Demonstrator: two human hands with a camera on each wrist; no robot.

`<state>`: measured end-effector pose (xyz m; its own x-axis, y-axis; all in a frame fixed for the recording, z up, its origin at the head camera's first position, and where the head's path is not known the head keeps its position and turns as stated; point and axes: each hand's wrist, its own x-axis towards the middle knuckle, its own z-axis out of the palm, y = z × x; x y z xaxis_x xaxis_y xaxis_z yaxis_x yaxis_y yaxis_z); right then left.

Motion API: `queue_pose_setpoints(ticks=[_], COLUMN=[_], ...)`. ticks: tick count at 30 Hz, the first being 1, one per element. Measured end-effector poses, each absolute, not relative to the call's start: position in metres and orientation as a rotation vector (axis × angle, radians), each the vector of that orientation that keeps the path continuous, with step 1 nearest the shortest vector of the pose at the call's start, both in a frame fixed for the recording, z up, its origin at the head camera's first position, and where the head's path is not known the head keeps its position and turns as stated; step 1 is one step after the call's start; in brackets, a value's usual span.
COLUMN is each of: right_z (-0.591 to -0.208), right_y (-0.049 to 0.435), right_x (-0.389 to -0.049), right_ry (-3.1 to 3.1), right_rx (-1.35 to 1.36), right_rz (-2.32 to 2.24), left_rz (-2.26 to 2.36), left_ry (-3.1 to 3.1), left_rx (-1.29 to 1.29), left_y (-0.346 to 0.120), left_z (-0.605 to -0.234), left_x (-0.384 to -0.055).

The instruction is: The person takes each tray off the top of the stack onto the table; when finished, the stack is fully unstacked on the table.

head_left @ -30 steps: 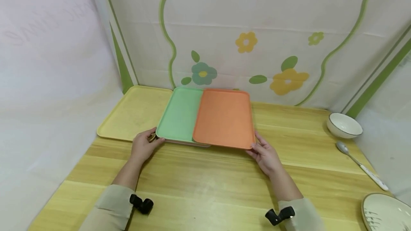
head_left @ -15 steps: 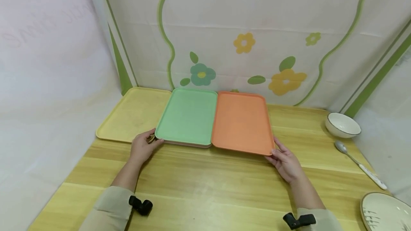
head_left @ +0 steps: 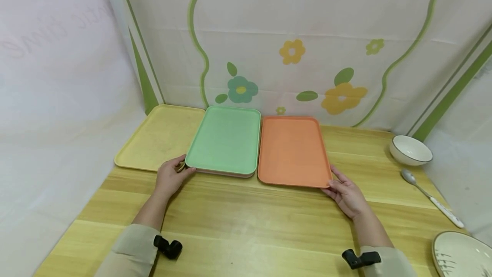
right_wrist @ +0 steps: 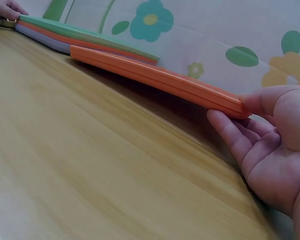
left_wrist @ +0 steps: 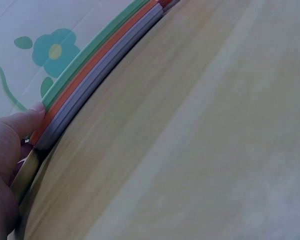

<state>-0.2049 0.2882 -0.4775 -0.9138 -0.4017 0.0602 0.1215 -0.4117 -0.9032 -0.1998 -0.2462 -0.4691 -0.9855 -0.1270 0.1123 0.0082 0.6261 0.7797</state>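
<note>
In the head view a green tray [head_left: 226, 140] tops a stack at the back centre. Orange and greyish-purple tray edges [left_wrist: 92, 82] show beneath it in the left wrist view. My left hand [head_left: 171, 176] grips the stack's near left corner, thumb at the green rim. To the right of the stack is a separate orange tray [head_left: 294, 153]. Its near right corner is pinched by my right hand [head_left: 346, 193], thumb on top and fingers underneath. From the right wrist, that corner sits above the wooden table [right_wrist: 115, 165], with a dark shadow below the tray.
Left of the stack lies a yellow tray [head_left: 161, 136]. Along the right side are a white bowl [head_left: 411, 150], a spoon [head_left: 432, 198] with a white handle, and a patterned plate [head_left: 465, 253]. A flower-printed cloth [head_left: 250, 33] hangs behind the table.
My right hand has moved the orange tray rightward off the green one, then turned it and brought it slightly nearer, leaving a narrow gap. The left hand has stayed at the stack's corner.
</note>
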Motion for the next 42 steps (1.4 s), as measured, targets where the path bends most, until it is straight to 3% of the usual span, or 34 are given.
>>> queue_pose_setpoints(ticks=[42], right_z=[-0.459], right_y=[0.266], right_x=[-0.214], right_ry=[2.476], right_rx=[0.076], right_rz=[-1.484], left_rz=[-1.289], left_ry=[-2.691], left_rx=[0.087], left_y=[-0.246], left_z=[-0.468], left_x=[-0.200])
